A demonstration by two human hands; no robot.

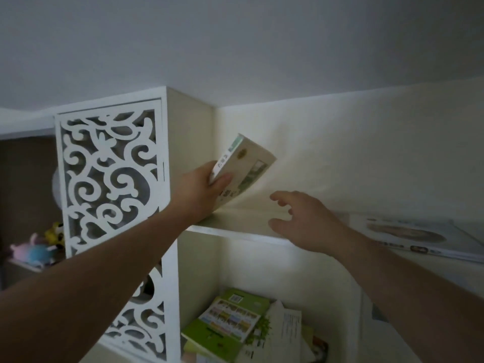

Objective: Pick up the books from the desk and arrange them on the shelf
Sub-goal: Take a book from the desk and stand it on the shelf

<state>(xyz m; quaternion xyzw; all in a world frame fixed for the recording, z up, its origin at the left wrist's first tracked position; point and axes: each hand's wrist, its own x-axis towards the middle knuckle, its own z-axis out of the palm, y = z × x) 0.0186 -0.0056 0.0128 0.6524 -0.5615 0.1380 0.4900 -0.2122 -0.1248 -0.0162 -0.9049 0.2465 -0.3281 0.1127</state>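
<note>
Item: cream paperback book, gripped at its lower spine end by the left hand, thumb across the cover, fingers behind. Location: held over the left end of the upper shelf board, lower corner at or just above the board; contact cannot be told. Long axis tilted, top leaning right, spine facing left and outward. Right hand: fingers spread, nothing held, just right of the book. A flat-lying book is noted farther right.
</note>
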